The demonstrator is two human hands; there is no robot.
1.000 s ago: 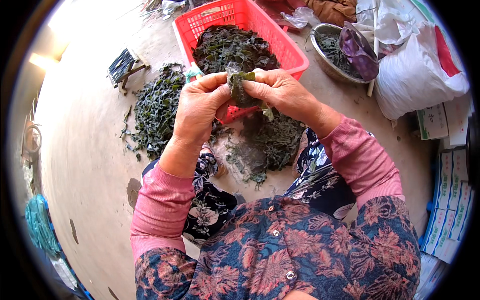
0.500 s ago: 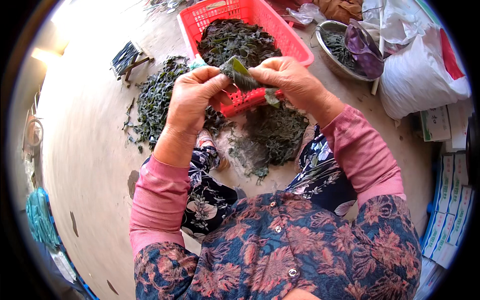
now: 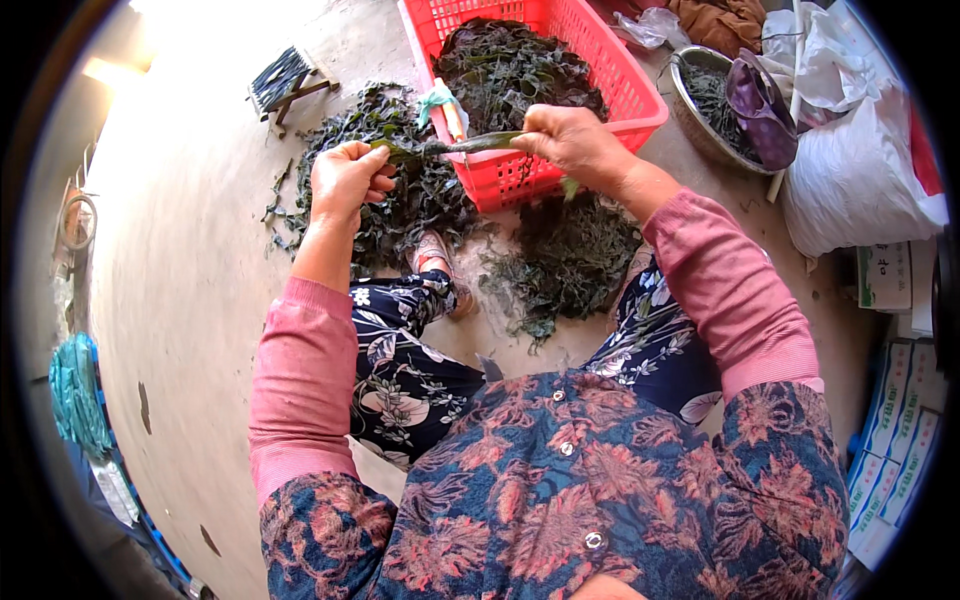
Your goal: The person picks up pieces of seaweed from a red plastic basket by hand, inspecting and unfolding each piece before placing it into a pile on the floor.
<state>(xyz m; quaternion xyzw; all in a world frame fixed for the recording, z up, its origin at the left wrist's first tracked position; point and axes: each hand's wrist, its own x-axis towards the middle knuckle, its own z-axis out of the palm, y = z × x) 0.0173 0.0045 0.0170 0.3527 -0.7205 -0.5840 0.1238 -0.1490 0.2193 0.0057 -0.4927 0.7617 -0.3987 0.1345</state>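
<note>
Left hand (image 3: pixel 345 183) and right hand (image 3: pixel 575 145) are stretching a pinched strip (image 3: pixel 472 145) (next likely needing steadiness) over the basket's (image 3: pixel 614 75) corner.

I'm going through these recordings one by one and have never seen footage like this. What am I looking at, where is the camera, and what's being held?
There is no machine here: a person works bare-handed. A wide fisheye camera worn on the head looks down, so straight edges bend and the corners go black. The picture's left is the person's left. The left hand and right hand pinch opposite ends of a dark green leafy strip, stretched between them. Beyond is a red crate holding similar dark leaves. On the floor lie a leafy heap to the left and a finer-looking pile between the feet.
</note>
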